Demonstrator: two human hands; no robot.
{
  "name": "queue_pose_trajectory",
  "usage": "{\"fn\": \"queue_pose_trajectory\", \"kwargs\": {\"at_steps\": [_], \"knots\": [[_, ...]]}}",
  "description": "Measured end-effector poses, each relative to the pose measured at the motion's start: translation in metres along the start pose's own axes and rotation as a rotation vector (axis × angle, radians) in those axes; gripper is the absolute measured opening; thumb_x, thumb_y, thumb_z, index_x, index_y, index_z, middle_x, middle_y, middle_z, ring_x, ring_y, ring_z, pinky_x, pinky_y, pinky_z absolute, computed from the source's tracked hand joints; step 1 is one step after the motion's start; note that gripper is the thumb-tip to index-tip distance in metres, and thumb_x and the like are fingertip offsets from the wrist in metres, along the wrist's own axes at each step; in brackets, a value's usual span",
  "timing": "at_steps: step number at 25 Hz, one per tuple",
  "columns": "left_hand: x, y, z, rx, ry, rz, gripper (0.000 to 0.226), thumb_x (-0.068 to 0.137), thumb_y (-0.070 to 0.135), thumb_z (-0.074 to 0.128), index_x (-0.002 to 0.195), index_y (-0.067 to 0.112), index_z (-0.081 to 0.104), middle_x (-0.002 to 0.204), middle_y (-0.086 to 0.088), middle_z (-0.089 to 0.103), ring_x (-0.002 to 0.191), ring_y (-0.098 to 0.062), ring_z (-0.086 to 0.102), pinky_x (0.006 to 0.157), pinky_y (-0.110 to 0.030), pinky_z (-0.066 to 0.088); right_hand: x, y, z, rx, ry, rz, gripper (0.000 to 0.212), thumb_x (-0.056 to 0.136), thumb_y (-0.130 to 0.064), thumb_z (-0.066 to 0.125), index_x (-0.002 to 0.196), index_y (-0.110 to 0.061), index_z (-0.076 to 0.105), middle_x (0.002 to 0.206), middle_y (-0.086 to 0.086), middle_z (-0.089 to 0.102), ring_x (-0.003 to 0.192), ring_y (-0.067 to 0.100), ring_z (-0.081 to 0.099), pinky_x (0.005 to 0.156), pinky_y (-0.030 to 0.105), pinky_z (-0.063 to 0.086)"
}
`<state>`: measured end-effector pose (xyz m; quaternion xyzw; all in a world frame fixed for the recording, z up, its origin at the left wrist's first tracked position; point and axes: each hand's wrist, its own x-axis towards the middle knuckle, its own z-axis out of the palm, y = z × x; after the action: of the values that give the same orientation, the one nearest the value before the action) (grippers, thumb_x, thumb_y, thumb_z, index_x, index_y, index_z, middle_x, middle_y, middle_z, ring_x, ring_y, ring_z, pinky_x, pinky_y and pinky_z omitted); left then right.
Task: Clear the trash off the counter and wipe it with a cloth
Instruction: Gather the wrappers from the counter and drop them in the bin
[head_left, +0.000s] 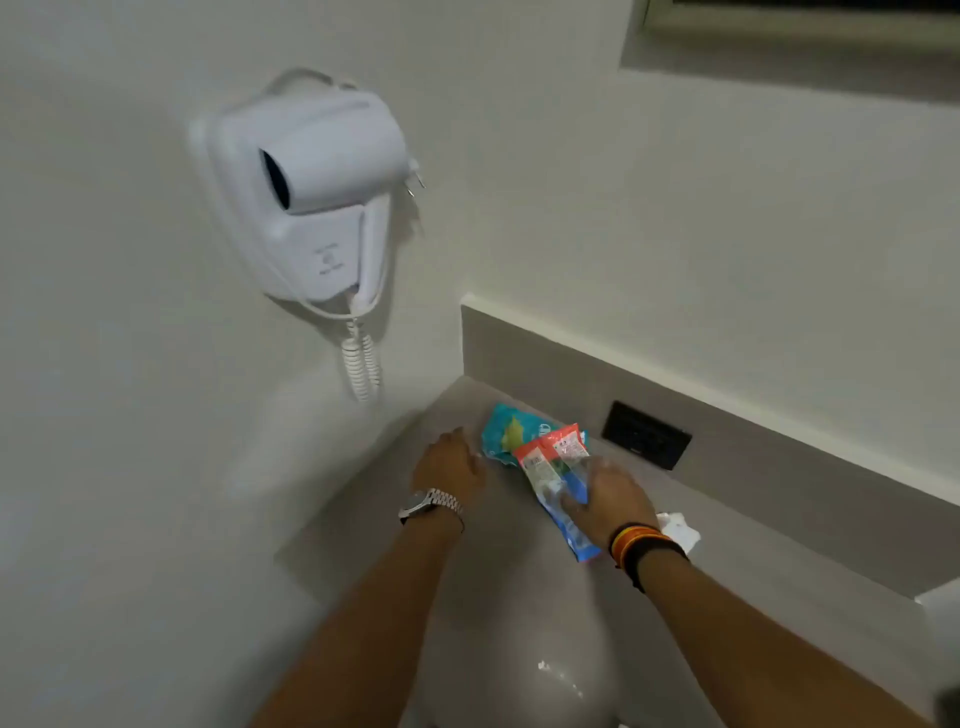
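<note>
On the grey counter (467, 545) near the back wall lies a crumpled teal wrapper (506, 431). Overlapping its right side are red, white and blue packets (545, 467). My right hand (605, 499), with dark and orange bands at the wrist, is closed over the lower part of these packets. My left hand (452, 465), with a metal watch, rests flat on the counter just left of the teal wrapper, fingers spread, holding nothing. A crumpled white tissue (678, 530) lies on the counter behind my right wrist.
A white hair dryer (311, 197) with a coiled cord hangs on the left wall. A black outlet plate (645, 435) sits in the grey backsplash. A white basin (519, 686) curves below my forearms. A recessed frame shows at top right.
</note>
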<state>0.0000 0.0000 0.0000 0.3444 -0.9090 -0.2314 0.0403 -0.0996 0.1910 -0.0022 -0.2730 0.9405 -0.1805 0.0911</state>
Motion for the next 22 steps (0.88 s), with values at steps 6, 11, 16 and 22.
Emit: {"fn": "queue_pose_trajectory", "kwargs": {"at_steps": [6, 11, 16, 22], "knots": [[0.073, 0.008, 0.064, -0.261, 0.008, -0.215, 0.037, 0.095, 0.032, 0.061, 0.117, 0.001, 0.062, 0.119, -0.024, 0.068, 0.108, -0.041, 0.064, 0.088, -0.043, 0.053, 0.035, 0.027, 0.069, -0.016, -0.135, 0.084, 0.1, 0.067, -0.067, 0.068, 0.145, -0.014, 0.034, 0.151, 0.011, 0.038, 0.138, 0.028, 0.037, 0.113, 0.042, 0.036], [0.106, 0.015, 0.087, -0.406, -0.006, -0.366, 0.036, 0.085, 0.032, 0.074, 0.107, 0.004, 0.068, 0.112, -0.02, 0.071, 0.102, -0.037, 0.068, 0.074, -0.034, 0.05, 0.053, 0.026, 0.085, -0.125, -0.046, 0.064, 0.072, 0.084, -0.048, 0.059, 0.141, -0.011, 0.036, 0.144, 0.015, 0.045, 0.132, 0.033, 0.042, 0.107, 0.046, 0.042], [0.098, 0.016, 0.067, -0.503, 0.043, -0.434, 0.016, 0.089, 0.019, 0.062, 0.1, 0.01, 0.068, 0.111, -0.019, 0.073, 0.096, -0.034, 0.07, 0.075, -0.033, 0.053, 0.05, 0.025, 0.059, 0.032, 0.128, 0.112, 0.037, 0.088, -0.03, 0.051, 0.122, -0.018, 0.054, 0.104, 0.012, 0.072, 0.09, 0.036, 0.068, 0.073, 0.037, 0.053], [0.032, 0.011, 0.001, -0.607, 0.129, -0.313, 0.024, 0.097, 0.017, 0.048, 0.107, 0.002, 0.064, 0.105, -0.024, 0.073, 0.091, -0.042, 0.073, 0.083, -0.052, 0.062, 0.004, 0.002, 0.009, 0.072, 0.213, -0.01, 0.049, 0.091, -0.019, 0.047, 0.139, -0.027, 0.042, 0.099, 0.014, 0.071, 0.081, 0.038, 0.066, 0.069, 0.039, 0.052]]}}
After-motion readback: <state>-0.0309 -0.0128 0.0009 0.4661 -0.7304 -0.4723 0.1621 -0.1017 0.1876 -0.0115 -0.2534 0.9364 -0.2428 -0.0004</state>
